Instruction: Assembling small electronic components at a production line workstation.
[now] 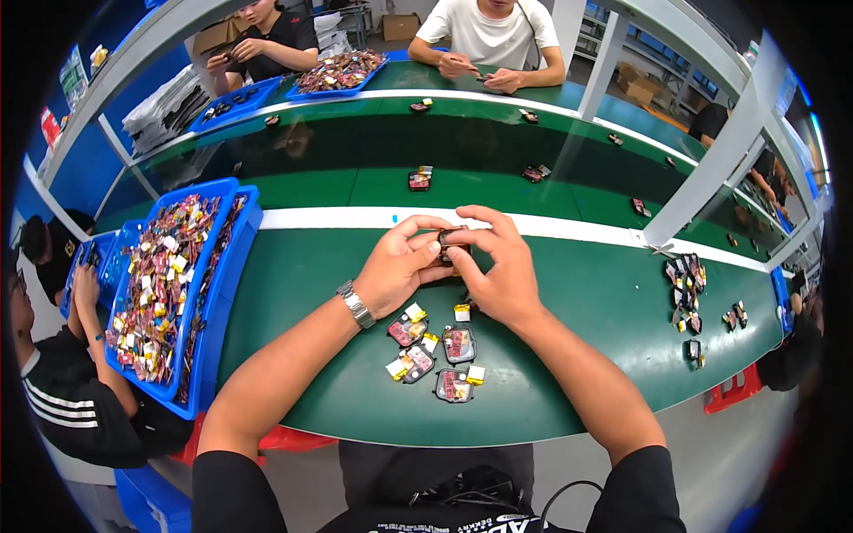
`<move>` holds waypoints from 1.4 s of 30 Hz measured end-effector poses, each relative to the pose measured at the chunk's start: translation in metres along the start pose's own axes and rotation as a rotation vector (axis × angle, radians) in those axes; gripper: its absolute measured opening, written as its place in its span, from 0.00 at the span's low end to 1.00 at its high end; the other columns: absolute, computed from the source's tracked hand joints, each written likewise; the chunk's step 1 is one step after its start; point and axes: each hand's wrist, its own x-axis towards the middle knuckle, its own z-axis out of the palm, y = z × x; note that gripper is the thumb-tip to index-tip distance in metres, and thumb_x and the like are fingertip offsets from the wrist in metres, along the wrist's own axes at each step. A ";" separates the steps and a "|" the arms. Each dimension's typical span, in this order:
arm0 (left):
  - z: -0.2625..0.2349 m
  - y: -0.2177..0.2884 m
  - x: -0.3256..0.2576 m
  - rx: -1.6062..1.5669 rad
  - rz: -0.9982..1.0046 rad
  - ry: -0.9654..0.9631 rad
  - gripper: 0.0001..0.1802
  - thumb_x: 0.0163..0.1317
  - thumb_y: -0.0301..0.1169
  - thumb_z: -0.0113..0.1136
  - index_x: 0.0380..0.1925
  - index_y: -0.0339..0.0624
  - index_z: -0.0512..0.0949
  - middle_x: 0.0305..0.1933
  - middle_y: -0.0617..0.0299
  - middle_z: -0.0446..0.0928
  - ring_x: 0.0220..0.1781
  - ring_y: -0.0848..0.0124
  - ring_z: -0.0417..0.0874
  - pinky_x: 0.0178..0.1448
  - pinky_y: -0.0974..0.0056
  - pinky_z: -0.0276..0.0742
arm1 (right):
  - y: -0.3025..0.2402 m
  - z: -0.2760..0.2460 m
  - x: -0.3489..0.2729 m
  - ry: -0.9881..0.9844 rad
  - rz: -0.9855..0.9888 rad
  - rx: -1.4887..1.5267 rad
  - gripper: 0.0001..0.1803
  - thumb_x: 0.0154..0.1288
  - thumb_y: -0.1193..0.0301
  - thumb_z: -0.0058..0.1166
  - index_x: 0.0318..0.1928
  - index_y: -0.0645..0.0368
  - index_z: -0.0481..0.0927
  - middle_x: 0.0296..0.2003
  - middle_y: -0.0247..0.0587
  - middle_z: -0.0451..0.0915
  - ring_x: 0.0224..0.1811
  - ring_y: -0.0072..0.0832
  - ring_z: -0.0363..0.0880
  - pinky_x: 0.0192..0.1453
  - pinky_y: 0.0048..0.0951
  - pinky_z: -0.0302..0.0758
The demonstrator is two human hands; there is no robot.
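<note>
My left hand (400, 265) and my right hand (499, 266) meet above the green bench (586, 302), both pinching one small dark part (450, 242) between thumbs and fingers. A metal watch (356, 305) sits on my left wrist. Just below the hands, several small dark parts with red and yellow pieces (435, 351) lie on the bench near its front edge.
A blue tray (227, 266) full of mixed small parts stands at my left. More parts (686, 289) lie at the right. A green belt (355, 151) carries scattered parts past a white stripe. Other people sit across the line and beside me at left.
</note>
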 end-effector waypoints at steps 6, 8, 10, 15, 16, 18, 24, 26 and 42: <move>0.000 0.001 0.000 0.000 -0.023 0.036 0.16 0.72 0.26 0.52 0.58 0.41 0.66 0.56 0.53 0.75 0.58 0.65 0.80 0.64 0.56 0.79 | 0.005 -0.001 0.003 0.073 -0.303 -0.198 0.12 0.50 0.80 0.64 0.37 0.57 0.82 0.40 0.38 0.77 0.41 0.35 0.77 0.40 0.32 0.78; -0.002 0.001 0.001 -0.014 -0.031 0.045 0.16 0.71 0.26 0.51 0.58 0.40 0.66 0.56 0.54 0.75 0.57 0.66 0.80 0.64 0.56 0.79 | 0.003 -0.001 0.003 0.069 -0.322 -0.252 0.12 0.50 0.80 0.65 0.38 0.58 0.82 0.39 0.38 0.77 0.39 0.35 0.77 0.39 0.32 0.78; -0.003 0.002 -0.001 0.026 -0.030 0.039 0.14 0.73 0.27 0.50 0.56 0.41 0.67 0.56 0.56 0.76 0.56 0.69 0.80 0.60 0.61 0.81 | 0.000 0.001 0.002 0.047 -0.284 -0.252 0.11 0.51 0.79 0.65 0.37 0.59 0.82 0.38 0.37 0.77 0.38 0.35 0.77 0.39 0.31 0.78; -0.002 0.000 0.000 0.033 -0.047 0.046 0.14 0.73 0.26 0.50 0.56 0.40 0.68 0.55 0.56 0.76 0.55 0.69 0.81 0.60 0.61 0.82 | -0.002 0.006 0.000 0.046 -0.261 -0.333 0.09 0.53 0.77 0.65 0.37 0.60 0.82 0.37 0.36 0.77 0.37 0.33 0.78 0.37 0.32 0.78; -0.001 0.000 0.001 0.027 -0.042 0.048 0.13 0.73 0.26 0.50 0.56 0.39 0.68 0.55 0.56 0.76 0.54 0.69 0.81 0.60 0.61 0.82 | -0.001 0.006 0.000 0.062 -0.253 -0.357 0.09 0.53 0.76 0.65 0.36 0.60 0.82 0.37 0.36 0.77 0.37 0.33 0.78 0.36 0.32 0.78; 0.000 0.001 0.001 0.033 -0.048 0.052 0.13 0.72 0.26 0.50 0.56 0.39 0.68 0.54 0.56 0.76 0.54 0.69 0.81 0.60 0.61 0.82 | -0.002 0.007 -0.001 0.065 -0.250 -0.356 0.08 0.54 0.76 0.65 0.35 0.60 0.82 0.37 0.36 0.76 0.36 0.32 0.78 0.36 0.32 0.78; 0.003 0.000 0.000 0.071 -0.050 0.065 0.12 0.72 0.25 0.49 0.54 0.38 0.68 0.55 0.55 0.76 0.55 0.69 0.81 0.60 0.61 0.83 | -0.001 0.010 -0.002 0.068 -0.221 -0.387 0.05 0.55 0.76 0.63 0.32 0.60 0.81 0.35 0.35 0.76 0.36 0.32 0.77 0.35 0.32 0.78; 0.007 0.001 0.000 0.091 -0.056 0.070 0.12 0.72 0.25 0.49 0.53 0.38 0.69 0.55 0.55 0.76 0.55 0.69 0.81 0.59 0.61 0.83 | 0.000 0.011 -0.004 0.068 -0.206 -0.414 0.04 0.55 0.76 0.63 0.31 0.60 0.81 0.35 0.35 0.76 0.36 0.32 0.77 0.35 0.32 0.78; 0.010 -0.007 0.001 0.538 0.121 0.238 0.09 0.69 0.20 0.51 0.49 0.32 0.72 0.45 0.56 0.82 0.46 0.77 0.82 0.50 0.72 0.78 | 0.000 0.009 -0.003 0.030 0.151 0.162 0.07 0.59 0.81 0.61 0.38 0.63 0.83 0.41 0.41 0.80 0.35 0.27 0.84 0.39 0.25 0.81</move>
